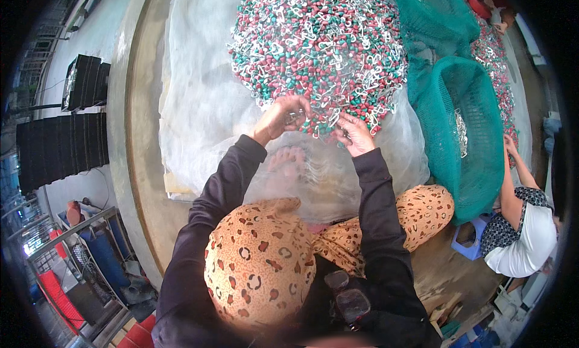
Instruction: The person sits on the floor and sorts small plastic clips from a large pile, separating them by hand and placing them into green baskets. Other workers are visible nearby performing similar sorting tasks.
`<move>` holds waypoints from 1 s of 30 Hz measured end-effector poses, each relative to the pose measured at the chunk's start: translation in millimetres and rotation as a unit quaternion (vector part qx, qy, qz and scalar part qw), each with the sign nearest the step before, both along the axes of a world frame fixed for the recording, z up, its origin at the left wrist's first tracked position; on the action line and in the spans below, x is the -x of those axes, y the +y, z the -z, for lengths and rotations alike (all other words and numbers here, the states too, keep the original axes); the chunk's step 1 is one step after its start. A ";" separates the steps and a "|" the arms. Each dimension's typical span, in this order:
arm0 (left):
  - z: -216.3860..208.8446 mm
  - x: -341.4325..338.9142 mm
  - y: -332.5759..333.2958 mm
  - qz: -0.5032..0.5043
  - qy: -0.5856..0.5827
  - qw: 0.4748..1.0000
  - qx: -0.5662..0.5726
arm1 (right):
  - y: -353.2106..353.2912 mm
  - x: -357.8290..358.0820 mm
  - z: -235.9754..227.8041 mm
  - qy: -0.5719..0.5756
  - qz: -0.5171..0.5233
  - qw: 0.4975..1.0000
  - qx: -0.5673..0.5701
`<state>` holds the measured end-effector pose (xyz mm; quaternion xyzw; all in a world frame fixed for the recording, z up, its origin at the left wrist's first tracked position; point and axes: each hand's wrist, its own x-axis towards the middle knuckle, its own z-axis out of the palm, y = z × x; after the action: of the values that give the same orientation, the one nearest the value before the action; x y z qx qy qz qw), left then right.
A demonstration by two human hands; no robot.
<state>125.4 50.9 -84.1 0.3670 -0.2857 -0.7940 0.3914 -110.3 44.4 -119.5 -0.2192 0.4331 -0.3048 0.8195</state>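
A wide pile of small red, green and white pieces lies on a pale translucent sheet. Many of the white ones are looped or hook-shaped. At the pile's near edge my left hand has its fingers curled in; what they hold, if anything, is too small to make out. A little to its right, my right hand has thumb and fingers drawn together beside some white looped pieces. Whether one is in its grip cannot be made out. My bare foot shows on the sheet between my forearms.
Right of the pile stands a green mesh basket with white pieces inside, and more green netting behind it. Beyond, another person's hand reaches to a second pile. A blue plastic stool stands nearby. A raised ledge runs along the left.
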 end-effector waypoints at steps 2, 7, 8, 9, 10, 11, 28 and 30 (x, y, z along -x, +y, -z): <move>0.8 10.9 4.1 -0.023 -0.040 0.998 -0.045 | 0.3 -0.3 6.5 0.036 0.048 0.998 -0.031; 9.1 38.2 10.3 0.004 -0.436 0.860 0.264 | 7.1 -6.7 25.5 0.043 0.042 0.997 0.040; 10.1 41.6 8.6 0.012 -0.488 0.823 0.290 | 11.5 -10.0 27.0 0.092 0.055 0.993 0.057; 10.4 43.2 8.3 0.031 -0.491 0.823 0.284 | 11.7 -13.2 27.7 0.179 0.003 0.973 0.146; 9.3 43.1 7.7 0.038 -0.513 0.812 0.277 | 12.0 -17.9 27.0 0.284 -0.008 0.932 0.223; 7.3 45.6 7.0 -0.024 -0.482 0.819 0.309 | 13.2 -20.9 24.6 0.370 0.012 0.863 0.344; -42.9 38.1 22.8 -0.095 -0.513 0.803 0.287 | 8.9 -10.2 -43.2 0.241 -0.016 0.910 0.337; -50.2 35.5 21.0 -0.108 -0.465 0.838 0.266 | 7.1 -1.6 -55.8 0.135 -0.005 0.947 0.291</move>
<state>89.9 71.9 -33.8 0.6034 -0.5927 -0.3764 0.3780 -108.6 51.5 -63.7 -0.4895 0.4309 -0.3806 0.6556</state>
